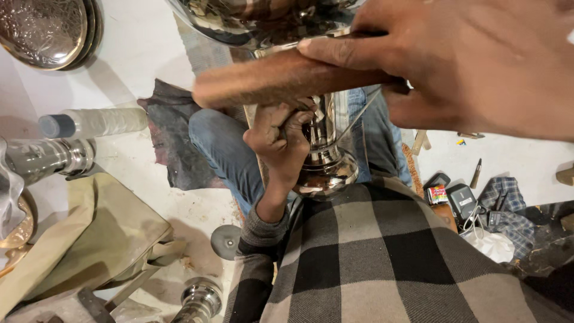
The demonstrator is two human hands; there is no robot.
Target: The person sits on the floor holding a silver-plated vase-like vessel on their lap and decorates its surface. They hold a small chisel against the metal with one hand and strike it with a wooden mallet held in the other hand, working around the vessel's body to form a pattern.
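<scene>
Polished metal trophy cup (326, 152), held upright over the lap in the middle of the scene, bowl far and close under the camera, foot near, resting against the jeans. Left hand (280, 134) wrapped tight round the slim stem just above the foot, fingers fully closed on the metal. Right hand (472, 66) closed round a brown wooden handle (281, 78), thumb laid along its top, the handle stretching leftward across the base of the bowl; working end not visible, so kind of tool impossible to tell.

Probably light for its bulk, being thin sheet metal, and stiff yet easily dented or scratched. Mirror finish likely slippery and quick to show finger marks. Stem the natural place to take hold: narrow enough for a full wrap, with turned rings to stop sliding. Top-heavy by the look of the wide bowl, so best steadied low and braced on the knee, as now.

Around on the white floor: embossed metal plates (51, 30) far left, a plastic bottle (92, 122) lying left, a khaki cloth bag (89, 239) near left, another shiny metal stem piece (200, 299) at the near edge, small tools and a phone (460, 200) right.
</scene>
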